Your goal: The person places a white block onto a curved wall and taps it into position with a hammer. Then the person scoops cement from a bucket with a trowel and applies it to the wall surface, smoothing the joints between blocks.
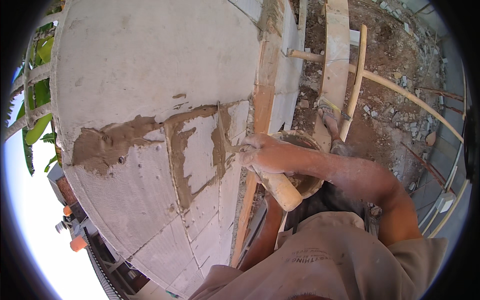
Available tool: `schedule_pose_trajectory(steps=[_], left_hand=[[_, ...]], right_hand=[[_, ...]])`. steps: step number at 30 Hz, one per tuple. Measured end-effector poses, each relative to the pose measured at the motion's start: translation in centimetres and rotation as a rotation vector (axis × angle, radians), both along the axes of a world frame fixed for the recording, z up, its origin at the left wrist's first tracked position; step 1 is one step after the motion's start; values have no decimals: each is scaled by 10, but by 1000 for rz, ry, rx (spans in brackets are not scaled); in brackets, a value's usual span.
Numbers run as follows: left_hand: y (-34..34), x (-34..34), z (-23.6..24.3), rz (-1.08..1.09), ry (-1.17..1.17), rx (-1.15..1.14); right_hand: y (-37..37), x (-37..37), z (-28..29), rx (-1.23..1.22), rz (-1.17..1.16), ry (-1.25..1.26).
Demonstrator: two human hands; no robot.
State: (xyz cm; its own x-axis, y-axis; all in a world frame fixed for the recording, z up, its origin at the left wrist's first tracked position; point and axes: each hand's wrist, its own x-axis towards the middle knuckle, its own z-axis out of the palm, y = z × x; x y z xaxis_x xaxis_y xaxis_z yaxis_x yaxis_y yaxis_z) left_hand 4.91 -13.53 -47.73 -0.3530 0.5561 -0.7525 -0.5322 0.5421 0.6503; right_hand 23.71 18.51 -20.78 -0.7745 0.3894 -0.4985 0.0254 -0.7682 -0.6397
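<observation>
My right hand (265,152) is closed around the wooden handle (284,194) of a trowel, whose blade (224,142) touches the wall (150,60) where wet grey-brown mortar (105,145) covers part of the pale blocks and their joints. Behind the handle is a round bucket (312,182) with mortar inside. My left forearm (270,220) rises toward the bucket; my left hand is mostly hidden behind the handle and bucket, so its fingers cannot be made out.
A narrow plank (334,50) and bamboo poles (410,100) form scaffolding, with my bare foot (330,120) on it. Below lies rubble-strewn soil (380,60). A grey wall curves along the right. Leaves (40,95) and rooftops (90,250) show beyond the wall at left.
</observation>
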Motion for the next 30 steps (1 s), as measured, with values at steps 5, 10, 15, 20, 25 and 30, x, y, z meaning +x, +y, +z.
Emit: schedule_pose_trajectory(steps=[5, 10, 15, 20, 25, 30], left_hand=[[11, 7, 7, 59, -81, -207], [9, 17, 14, 65, -182, -149], [67, 49, 38, 214, -6, -554], [121, 82, 53, 415, -22, -375], [152, 105, 91, 255, 71, -378], [157, 118, 83, 363, -3, -304]], right_hand=[[54, 10, 32, 271, 402, -144], [61, 34, 40, 673, 512, -89], [87, 57, -39, -93, 288, 111], [163, 28, -62, 355, 807, 7], [186, 28, 22, 475, 986, -45], [199, 25, 84, 607, 1078, -27]])
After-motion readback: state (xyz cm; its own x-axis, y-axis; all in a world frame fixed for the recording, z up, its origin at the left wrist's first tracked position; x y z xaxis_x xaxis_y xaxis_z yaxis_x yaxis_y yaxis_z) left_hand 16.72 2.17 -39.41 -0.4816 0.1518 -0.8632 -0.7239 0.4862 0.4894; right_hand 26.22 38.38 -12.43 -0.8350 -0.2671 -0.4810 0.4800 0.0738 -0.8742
